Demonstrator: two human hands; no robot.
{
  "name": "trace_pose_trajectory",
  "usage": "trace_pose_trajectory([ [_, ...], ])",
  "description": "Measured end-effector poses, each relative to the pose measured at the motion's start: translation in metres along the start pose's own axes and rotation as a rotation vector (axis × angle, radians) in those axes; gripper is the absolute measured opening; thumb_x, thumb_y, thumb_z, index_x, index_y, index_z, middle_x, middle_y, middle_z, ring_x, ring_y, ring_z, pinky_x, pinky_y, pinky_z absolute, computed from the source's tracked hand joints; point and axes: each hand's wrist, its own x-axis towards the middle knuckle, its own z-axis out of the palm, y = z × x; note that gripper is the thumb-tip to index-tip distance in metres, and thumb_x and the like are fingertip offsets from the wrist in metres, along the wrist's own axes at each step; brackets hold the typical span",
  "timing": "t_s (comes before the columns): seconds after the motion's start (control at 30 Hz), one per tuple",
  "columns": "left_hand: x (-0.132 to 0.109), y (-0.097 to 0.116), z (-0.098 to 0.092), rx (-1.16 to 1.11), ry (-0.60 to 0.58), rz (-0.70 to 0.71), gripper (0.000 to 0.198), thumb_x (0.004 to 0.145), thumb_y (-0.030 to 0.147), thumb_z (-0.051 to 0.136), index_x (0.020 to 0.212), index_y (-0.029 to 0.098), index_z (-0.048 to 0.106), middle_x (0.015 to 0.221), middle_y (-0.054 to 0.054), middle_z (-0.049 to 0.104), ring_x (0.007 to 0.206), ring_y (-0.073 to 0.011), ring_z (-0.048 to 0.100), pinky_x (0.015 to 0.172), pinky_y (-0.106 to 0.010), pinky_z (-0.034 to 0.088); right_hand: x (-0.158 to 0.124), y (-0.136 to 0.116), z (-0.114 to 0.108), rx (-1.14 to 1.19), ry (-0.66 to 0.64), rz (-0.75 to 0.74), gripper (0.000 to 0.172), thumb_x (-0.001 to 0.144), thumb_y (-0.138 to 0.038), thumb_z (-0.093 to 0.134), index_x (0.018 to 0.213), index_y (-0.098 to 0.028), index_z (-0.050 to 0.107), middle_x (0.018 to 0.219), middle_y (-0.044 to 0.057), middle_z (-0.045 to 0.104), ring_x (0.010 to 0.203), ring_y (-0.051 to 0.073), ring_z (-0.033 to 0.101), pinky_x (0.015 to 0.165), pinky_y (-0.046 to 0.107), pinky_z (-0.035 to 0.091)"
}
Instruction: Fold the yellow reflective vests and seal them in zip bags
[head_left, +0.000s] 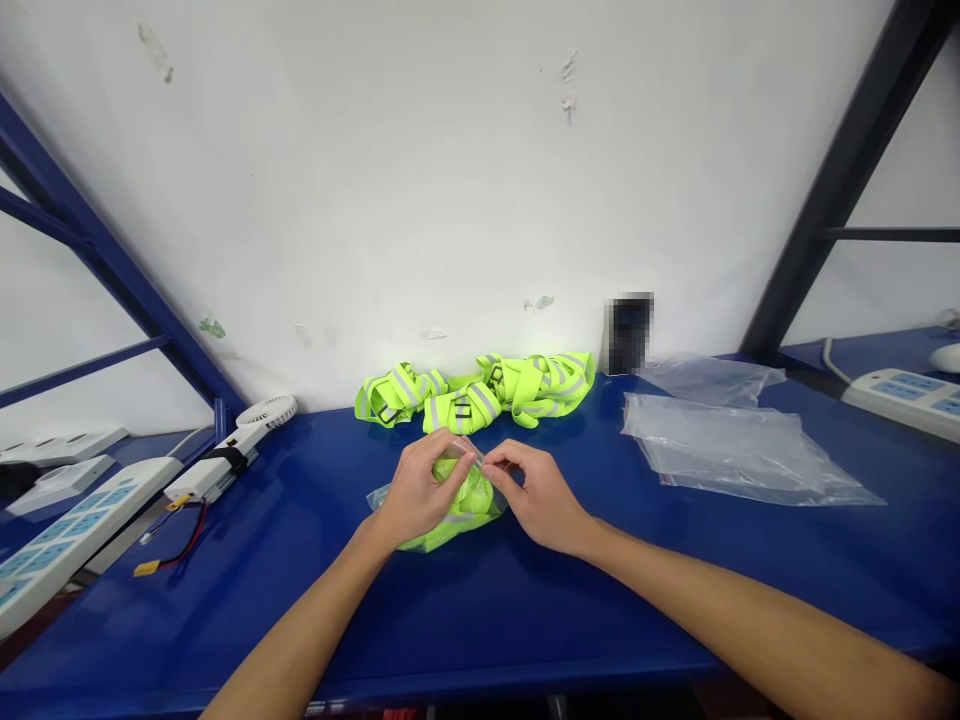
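Note:
A clear plastic zip bag is pinched along its top edge between both my hands. Inside it lies a bundled neon-yellow reflective strap, which rests low over the table. My left hand is closed on the left part of the bag's edge, thumb against fingers. My right hand is closed on the edge just to the right, its fingertips close to the left ones. Just beyond the hands, several folded neon-yellow reflective straps with grey stripes and black buckles lie near the wall.
Flat clear bags are stacked at the right on the blue table. A dark pixelated object leans on the wall. To the left are a small white fan, a battery pack with wires and a power strip.

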Motion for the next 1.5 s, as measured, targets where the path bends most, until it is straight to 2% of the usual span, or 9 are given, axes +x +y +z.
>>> trace_pose_trajectory([
  [0.2,0.0016,-0.0019,-0.0007,-0.015,0.014,-0.039,0.015,0.094,0.027,0.053,0.087,0.018,0.063,0.086,-0.003,0.066,0.080,-0.0147,0.061,0.076,-0.025,0.044,0.0030,0.0060,-0.0057,0.114,-0.062,0.084,0.014,0.088,-0.028,0.060,0.092,-0.018,0.068,0.084,0.003,0.065,0.074,0.015,0.060,0.067,0.027,0.047],
  [0.37,0.0027,-0.0041,-0.0007,0.006,0.041,-0.067,0.016,0.094,0.029,0.052,0.086,0.018,0.062,0.086,-0.002,0.065,0.079,-0.0144,0.060,0.076,-0.025,0.044,0.0057,0.0071,-0.0081,0.097,-0.075,0.138,0.012,0.086,-0.024,0.060,0.085,-0.017,0.069,0.080,0.003,0.066,0.073,0.015,0.060,0.068,0.027,0.048],
  [0.67,0.0021,-0.0084,0.0009,0.014,0.050,-0.096,0.017,0.094,0.031,0.052,0.086,0.018,0.061,0.085,-0.002,0.065,0.079,-0.0147,0.060,0.076,-0.025,0.044,0.0037,0.0055,-0.0015,-0.072,0.006,0.060,0.013,0.087,-0.020,0.057,0.084,-0.018,0.070,0.077,0.002,0.067,0.068,0.014,0.060,0.062,0.025,0.044],
  [0.87,0.0032,-0.0057,0.0007,0.000,0.043,-0.088,0.017,0.094,0.031,0.052,0.087,0.019,0.061,0.085,-0.002,0.065,0.080,-0.0144,0.060,0.076,-0.025,0.044,0.0029,0.0033,0.0000,-0.119,0.007,0.017,0.014,0.088,-0.018,0.054,0.082,-0.018,0.066,0.075,0.001,0.066,0.067,0.013,0.060,0.062,0.025,0.043],
  [1.5,0.0033,-0.0030,-0.0003,0.007,0.033,-0.112,0.022,0.095,0.036,0.050,0.088,0.019,0.062,0.087,-0.004,0.067,0.082,-0.0168,0.062,0.079,-0.027,0.047,0.0041,0.0030,-0.0012,-0.085,-0.009,0.050,0.010,0.087,-0.020,0.055,0.082,-0.019,0.064,0.076,0.001,0.066,0.068,0.014,0.060,0.062,0.025,0.044],
])
